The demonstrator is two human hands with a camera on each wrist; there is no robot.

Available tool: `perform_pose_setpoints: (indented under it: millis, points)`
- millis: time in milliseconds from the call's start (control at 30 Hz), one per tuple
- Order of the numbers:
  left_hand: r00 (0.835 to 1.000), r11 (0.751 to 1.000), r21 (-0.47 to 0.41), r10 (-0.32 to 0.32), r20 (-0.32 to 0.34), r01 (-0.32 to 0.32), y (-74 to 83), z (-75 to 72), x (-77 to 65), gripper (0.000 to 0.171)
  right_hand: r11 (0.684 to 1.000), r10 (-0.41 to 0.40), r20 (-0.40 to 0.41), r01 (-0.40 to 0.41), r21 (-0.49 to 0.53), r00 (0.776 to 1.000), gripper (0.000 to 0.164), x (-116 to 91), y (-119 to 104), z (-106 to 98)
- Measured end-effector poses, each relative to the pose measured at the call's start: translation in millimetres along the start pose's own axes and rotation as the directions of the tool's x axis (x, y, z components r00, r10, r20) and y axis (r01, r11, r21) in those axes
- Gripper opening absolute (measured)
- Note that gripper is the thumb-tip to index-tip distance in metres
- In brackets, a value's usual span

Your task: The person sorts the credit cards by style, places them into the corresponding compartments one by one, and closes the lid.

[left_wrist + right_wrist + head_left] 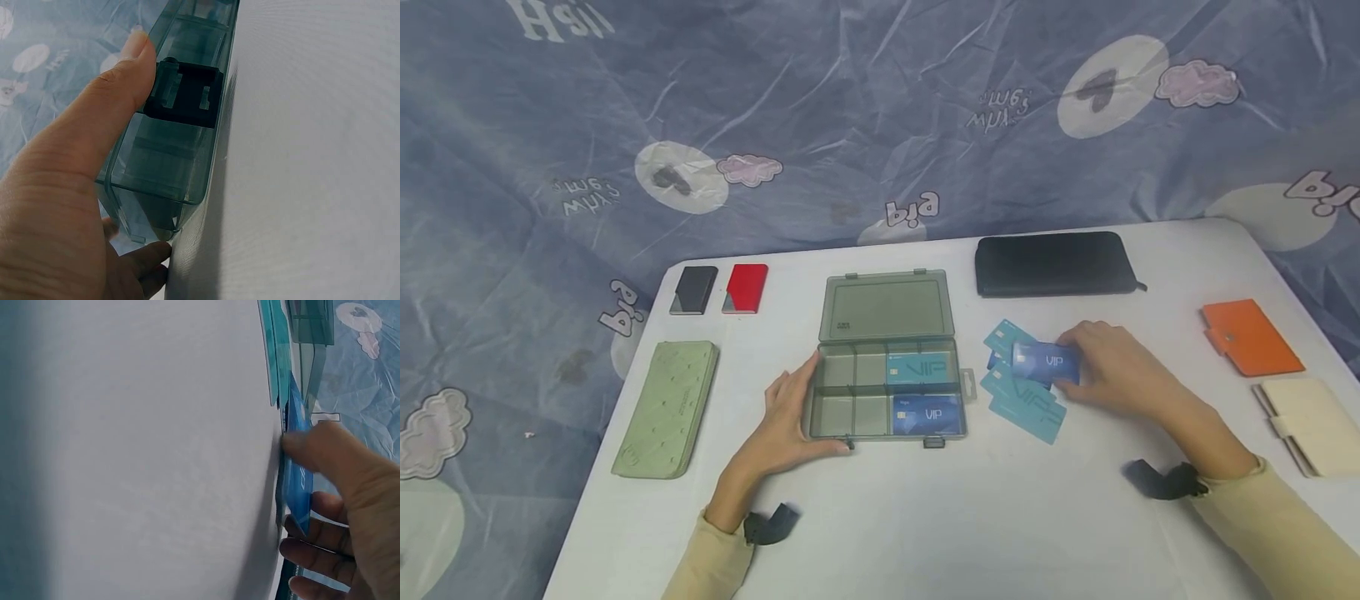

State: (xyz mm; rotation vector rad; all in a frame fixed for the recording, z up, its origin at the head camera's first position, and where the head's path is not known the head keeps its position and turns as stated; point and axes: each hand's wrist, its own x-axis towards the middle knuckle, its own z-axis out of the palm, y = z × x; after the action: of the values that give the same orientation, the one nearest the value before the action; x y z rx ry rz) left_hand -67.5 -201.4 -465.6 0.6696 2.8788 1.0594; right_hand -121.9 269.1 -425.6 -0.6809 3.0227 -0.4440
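A translucent grey-green compartment box [833,417] lies on the table with its lid [887,307] folded back. One right compartment holds a teal VIP card [917,367]; the one in front holds a dark blue VIP card [928,415]. My left hand [784,423] holds the box's front left corner, thumb by a latch [187,94] and fingers along the side. Between thumb and fingers, my right hand [1108,368] pinches another dark blue VIP card [1036,360] at its right end. Beneath it several teal cards [1030,410] are fanned out, partly covering another blue card.
Behind the cards lies a black zip wallet [1052,265]. Orange [1255,337] and cream [1315,425] wallets are at the right. A green wallet [666,408] lies at the left, with black [696,287] and red [747,287] card holders behind it.
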Motion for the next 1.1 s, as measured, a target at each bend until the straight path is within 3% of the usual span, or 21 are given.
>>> perform_pose_setpoints:
  millis: [233, 800, 967, 1100]
  points:
    - [1.000, 1.000, -0.001, -0.006, 0.004, 0.006, 0.4, 0.2, 0.0, 0.125, 1.000, -0.011, 0.036, 0.011, 0.018, 0.999, 0.064, -1, 2, 1]
    - [1.000, 1.000, -0.003, -0.002, 0.006, 0.002, 0.0, 1.2, 0.4, 0.125, 0.998, -0.031, -0.042, 0.033, 0.047, 0.999, 0.062, -1, -1, -3]
    - [1.000, 1.000, 0.004, -0.004, 0.008, 0.004, -0.2, 1.5, 0.7, 0.125, 0.985, -0.143, -0.114, 0.153, 0.084, 0.983, 0.058, 4, -24, -11]
    - [1.000, 1.000, 0.010, 0.000, 0.005, 0.000, 0.4, 0.6, 0.5, 0.125, 0.954, -0.271, -0.147, 0.286, 0.086, 0.951, 0.055, 12, -54, -12]
